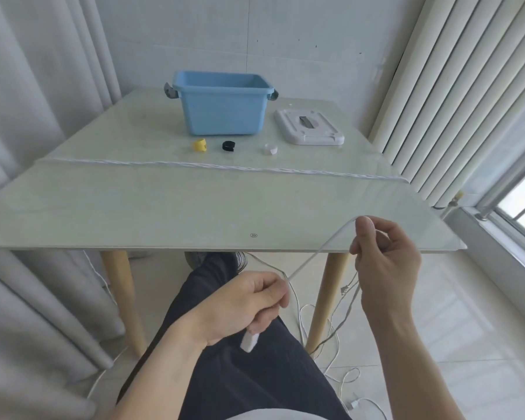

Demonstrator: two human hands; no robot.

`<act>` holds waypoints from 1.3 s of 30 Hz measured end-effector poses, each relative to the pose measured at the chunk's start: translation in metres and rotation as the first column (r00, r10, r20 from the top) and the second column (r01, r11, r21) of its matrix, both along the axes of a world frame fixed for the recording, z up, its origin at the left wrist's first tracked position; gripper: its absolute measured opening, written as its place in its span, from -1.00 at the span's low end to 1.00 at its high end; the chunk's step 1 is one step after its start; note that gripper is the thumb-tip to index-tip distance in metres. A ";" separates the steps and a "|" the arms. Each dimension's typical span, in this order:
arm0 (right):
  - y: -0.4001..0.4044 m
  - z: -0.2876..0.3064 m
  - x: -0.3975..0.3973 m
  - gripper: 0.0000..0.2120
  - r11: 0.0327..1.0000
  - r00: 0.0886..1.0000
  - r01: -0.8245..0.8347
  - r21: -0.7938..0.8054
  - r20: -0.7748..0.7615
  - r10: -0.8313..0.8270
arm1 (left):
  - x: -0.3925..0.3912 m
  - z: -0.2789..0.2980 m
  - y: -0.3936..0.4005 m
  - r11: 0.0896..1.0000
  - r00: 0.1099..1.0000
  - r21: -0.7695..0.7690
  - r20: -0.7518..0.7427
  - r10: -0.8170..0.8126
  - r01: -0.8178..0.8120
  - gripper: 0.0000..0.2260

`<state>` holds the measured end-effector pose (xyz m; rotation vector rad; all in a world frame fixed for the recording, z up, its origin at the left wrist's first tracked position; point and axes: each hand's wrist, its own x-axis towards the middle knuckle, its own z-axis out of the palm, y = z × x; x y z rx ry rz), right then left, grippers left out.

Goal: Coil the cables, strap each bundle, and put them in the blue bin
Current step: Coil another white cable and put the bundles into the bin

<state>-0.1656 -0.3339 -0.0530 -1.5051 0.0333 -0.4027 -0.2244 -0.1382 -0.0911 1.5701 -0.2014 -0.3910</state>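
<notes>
Both hands pinch one white cable (315, 253); left hand (243, 307) fingers hide its end; right hand (382, 256).

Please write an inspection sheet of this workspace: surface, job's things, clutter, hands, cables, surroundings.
Surface: pale glass table, glossy.
Job's things: blue bin at the far side; yellow strap, black strap and white strap in a row before it.
Clutter: white lid right of the bin.
Hands: left hand and right hand pinch one white cable, taut between them.
Cables: more loose on the floor; a white cord lies across the table.
Surroundings: curtains, window at right.
</notes>
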 end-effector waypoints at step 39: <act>0.009 0.002 -0.038 -0.77 0.748 0.944 -0.276 -0.604 -0.026 0.328 | -0.007 0.020 -0.012 0.990 0.982 0.044 0.137 0.129 -0.136 -0.72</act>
